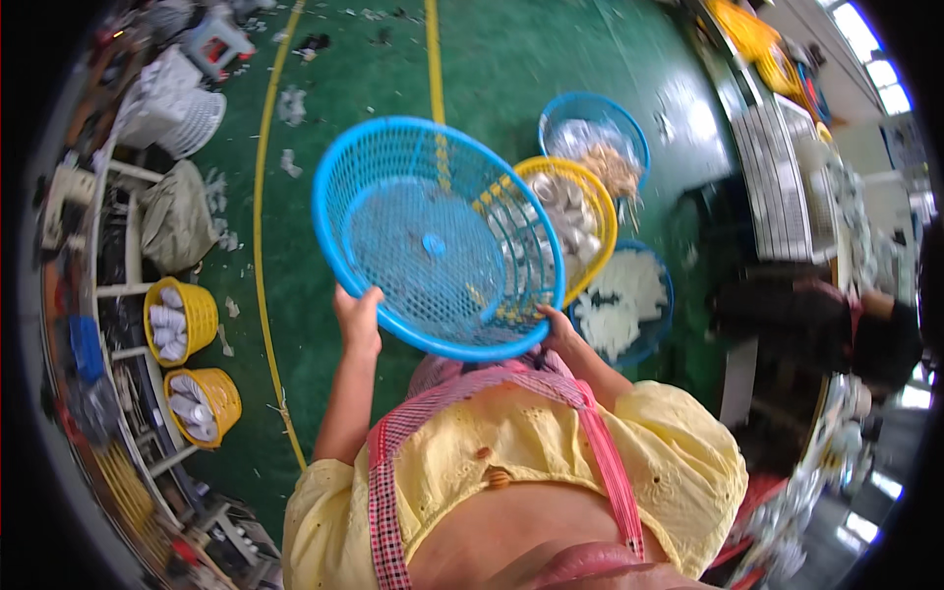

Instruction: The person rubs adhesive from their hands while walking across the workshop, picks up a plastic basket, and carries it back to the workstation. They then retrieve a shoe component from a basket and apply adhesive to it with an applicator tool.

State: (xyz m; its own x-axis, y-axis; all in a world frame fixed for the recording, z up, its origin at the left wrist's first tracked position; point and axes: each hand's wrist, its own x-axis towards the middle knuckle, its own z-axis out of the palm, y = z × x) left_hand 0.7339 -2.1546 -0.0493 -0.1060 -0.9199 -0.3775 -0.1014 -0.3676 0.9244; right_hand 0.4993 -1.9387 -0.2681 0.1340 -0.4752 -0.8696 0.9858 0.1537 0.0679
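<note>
A large round blue plastic basket (433, 339) with mesh sides is held up in front of me, its open top tilted toward me. Nothing lies in it, and the floor shows through its mesh. My left hand (358, 317) grips the rim at the lower left, thumb over the edge. On the right, my right hand (559, 326) grips the rim, its fingers mostly hidden behind it. Just beyond the basket's right side stands a yellow basket (612, 228) holding pale, shiny pieces.
Another blue basket (644, 147) with plastic and tan pieces stands farther off; a blue tub (671, 295) of white pieces is nearer. Two yellow baskets (211, 317) (234, 398) line the left bench. A person in dark clothes (787, 320) is at the right.
</note>
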